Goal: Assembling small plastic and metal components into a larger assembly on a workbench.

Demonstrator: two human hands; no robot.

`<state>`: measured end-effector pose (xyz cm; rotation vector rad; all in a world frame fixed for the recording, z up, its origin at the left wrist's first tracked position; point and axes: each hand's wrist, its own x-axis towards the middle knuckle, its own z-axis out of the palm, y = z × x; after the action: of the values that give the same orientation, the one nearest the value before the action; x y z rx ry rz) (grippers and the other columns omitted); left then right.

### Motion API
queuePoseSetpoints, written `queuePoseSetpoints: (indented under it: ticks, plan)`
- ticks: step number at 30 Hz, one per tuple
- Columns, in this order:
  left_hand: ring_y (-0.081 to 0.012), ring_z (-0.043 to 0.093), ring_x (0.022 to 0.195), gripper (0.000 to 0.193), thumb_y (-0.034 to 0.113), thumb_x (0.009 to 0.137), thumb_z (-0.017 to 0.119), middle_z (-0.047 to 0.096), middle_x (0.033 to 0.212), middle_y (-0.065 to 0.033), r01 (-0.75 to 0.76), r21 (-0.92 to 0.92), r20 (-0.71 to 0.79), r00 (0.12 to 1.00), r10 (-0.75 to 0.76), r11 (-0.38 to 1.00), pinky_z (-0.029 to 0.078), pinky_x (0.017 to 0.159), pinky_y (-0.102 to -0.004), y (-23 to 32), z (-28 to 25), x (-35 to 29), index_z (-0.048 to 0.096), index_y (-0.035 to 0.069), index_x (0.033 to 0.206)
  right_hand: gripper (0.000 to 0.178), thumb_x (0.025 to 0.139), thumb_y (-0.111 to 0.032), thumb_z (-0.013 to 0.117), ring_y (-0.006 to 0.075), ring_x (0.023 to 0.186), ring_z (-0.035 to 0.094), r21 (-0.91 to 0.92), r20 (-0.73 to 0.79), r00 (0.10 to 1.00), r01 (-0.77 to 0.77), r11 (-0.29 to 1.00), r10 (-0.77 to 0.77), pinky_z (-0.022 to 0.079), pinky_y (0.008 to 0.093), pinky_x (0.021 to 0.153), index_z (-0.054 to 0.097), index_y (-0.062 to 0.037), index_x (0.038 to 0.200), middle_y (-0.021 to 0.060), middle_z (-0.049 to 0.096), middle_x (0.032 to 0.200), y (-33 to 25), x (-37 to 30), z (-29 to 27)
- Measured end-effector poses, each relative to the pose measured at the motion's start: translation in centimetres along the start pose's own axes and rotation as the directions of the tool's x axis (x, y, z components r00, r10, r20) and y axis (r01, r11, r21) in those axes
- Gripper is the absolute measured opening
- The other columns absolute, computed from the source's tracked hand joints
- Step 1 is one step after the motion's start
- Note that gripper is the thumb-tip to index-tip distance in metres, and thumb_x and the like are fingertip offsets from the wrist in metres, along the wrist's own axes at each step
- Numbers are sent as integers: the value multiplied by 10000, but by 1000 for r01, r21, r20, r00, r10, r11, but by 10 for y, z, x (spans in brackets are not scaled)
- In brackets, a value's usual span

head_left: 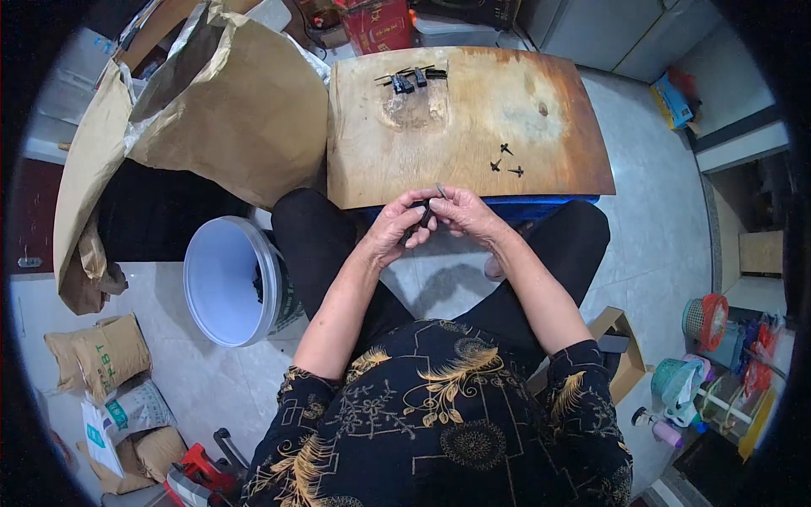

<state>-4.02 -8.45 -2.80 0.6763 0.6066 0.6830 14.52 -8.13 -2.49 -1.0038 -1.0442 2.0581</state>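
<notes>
Both my hands meet over my lap, just in front of the near edge of a worn wooden board (473, 110). My left hand (394, 226) is closed around a small black part (414, 229), mostly hidden by the fingers. Against it, my right hand (469, 213) pinches a thin greyish piece (440, 191), whose tip shows above the fingertips; its kind is too small to make out. Three small black cross-shaped pieces (506, 149) lie on the board's right side. Farther back sits a cluster of black parts and thin rods (404, 84).
A large open brown paper sack (236, 110) stands left of the board. Below it, a white bucket (193, 279) tips toward me with dark pieces inside. Brown packages (114, 355) lie at far left. An open cardboard box (629, 372) is by my right elbow, baskets (694, 319) beyond.
</notes>
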Motion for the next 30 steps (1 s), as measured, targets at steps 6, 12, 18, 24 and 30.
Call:
queuePoseSetpoints:
  ticks: [6, 12, 18, 24, 30]
  plan:
    - [-112, 610, 734, 351, 98, 896, 477, 591, 920, -70, -45, 430, -102, 990, 98, 902, 422, 483, -192, -4, 1, 2, 449, 62, 1243, 199, 899, -185, 513, 60, 651, 504, -299, -72, 984, 137, 944, -165, 432, 218, 602, 577, -21, 991, -9, 571, 802, 9, 9, -2]
    - [-98, 605, 793, 347, 41, 886, 452, 608, 955, -89, -297, 650, -78, 890, 450, 700, 447, 561, -207, -25, -7, 13, 441, 32, 1233, 273, 918, -279, 473, 58, 581, 485, -426, -206, 937, 173, 888, -281, 411, 214, 500, 556, -21, 952, -4, 544, 706, 27, 25, 0]
    - [-64, 514, 571, 345, 70, 880, 478, 583, 759, -39, -79, 655, -314, 876, 366, 751, 404, 461, -208, -4, 6, 10, 460, 58, 1225, 305, 939, -341, 405, 39, 426, 308, 24, -230, 972, -44, 999, 48, 213, 191, 339, 500, -66, 1032, -36, 404, 580, 8, 13, 19]
    - [-57, 456, 511, 343, 89, 883, 487, 556, 724, -21, -101, 665, -305, 867, 393, 740, 385, 429, -211, -8, 6, 16, 465, 65, 1224, 312, 943, -310, 397, 31, 433, 293, 77, -200, 978, -37, 996, 52, 211, 185, 348, 439, -83, 1153, -48, 375, 572, 5, 15, 23]
    - [-52, 456, 515, 337, 89, 887, 482, 559, 735, -21, -122, 610, -336, 855, 395, 783, 381, 426, -205, -6, 8, 20, 465, 52, 1222, 300, 953, -297, 394, 21, 430, 271, 112, -225, 972, -49, 993, 73, 206, 178, 363, 415, -114, 1190, -61, 349, 574, 4, 21, 25]
